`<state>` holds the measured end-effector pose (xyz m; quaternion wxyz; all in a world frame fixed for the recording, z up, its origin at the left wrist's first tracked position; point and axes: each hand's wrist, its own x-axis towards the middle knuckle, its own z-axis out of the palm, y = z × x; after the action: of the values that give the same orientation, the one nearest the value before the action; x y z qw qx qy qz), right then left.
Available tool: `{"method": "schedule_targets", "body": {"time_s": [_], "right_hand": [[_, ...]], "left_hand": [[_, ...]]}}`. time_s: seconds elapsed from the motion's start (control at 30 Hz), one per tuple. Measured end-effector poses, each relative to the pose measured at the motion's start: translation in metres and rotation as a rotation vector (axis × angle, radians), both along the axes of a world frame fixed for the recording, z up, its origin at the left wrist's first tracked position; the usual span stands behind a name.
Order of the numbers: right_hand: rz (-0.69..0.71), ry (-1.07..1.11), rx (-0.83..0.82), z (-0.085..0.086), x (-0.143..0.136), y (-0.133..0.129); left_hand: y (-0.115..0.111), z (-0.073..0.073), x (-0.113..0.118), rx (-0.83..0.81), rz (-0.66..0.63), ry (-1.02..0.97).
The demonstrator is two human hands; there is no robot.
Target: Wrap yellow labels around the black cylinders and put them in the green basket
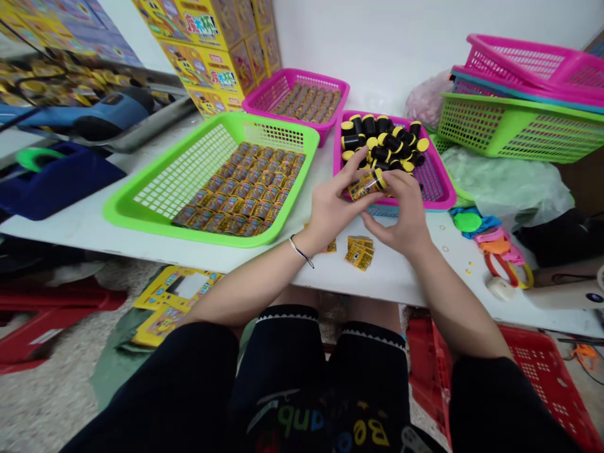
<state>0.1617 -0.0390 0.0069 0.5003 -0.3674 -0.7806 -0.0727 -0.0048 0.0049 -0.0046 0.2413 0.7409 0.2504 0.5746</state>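
Between my hands, above the table, is a small clear tube with a yellow cap and a yellow printed wrap [365, 184]. My left hand [333, 201] grips its body from the left, thumb below and fingers above. The fingers of my right hand [401, 204] close around the capped end. Just behind them stands a pink basket [446, 195] of black tubes with yellow caps [381, 151], lying in a loose pile. On the table below my hands lies a small stack of yellow printed cards [360, 253]. More cards lie partly hidden under my left wrist.
To the left, a green basket [117, 211] holds neat rows of wrapped tubes [245, 192]. Behind it are another pink basket [342, 94] and stacked yellow boxes [212, 60]. A blue tape dispenser [61, 179] sits far left. Stacked baskets [514, 126] and tape rolls [500, 242] are at right.
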Motion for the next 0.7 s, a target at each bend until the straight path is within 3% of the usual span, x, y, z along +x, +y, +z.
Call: {"method": "schedule_targets", "body": {"time_s": [0.13, 0.3, 0.5, 0.6, 0.7], "right_hand": [[-0.099, -0.031, 0.129, -0.015, -0.015, 0.0], [-0.095, -0.063, 0.259, -0.012, -0.014, -0.006], [-0.037, -0.173, 0.226, -0.009, -0.009, -0.009], [-0.007, -0.179, 0.284, -0.01, -0.011, -0.009], [-0.069, -0.228, 0.346, -0.011, -0.014, -0.007]], "left_hand": [[-0.003, -0.003, 0.002, -0.1, -0.119, -0.049], [-0.008, 0.009, -0.001, -0.119, -0.265, 0.009], [-0.012, 0.014, -0.003, -0.435, -0.612, 0.073], [-0.012, 0.01, -0.001, -0.44, -0.615, 0.047], [-0.011, 0.006, 0.004, -0.367, -0.502, -0.031]]}}
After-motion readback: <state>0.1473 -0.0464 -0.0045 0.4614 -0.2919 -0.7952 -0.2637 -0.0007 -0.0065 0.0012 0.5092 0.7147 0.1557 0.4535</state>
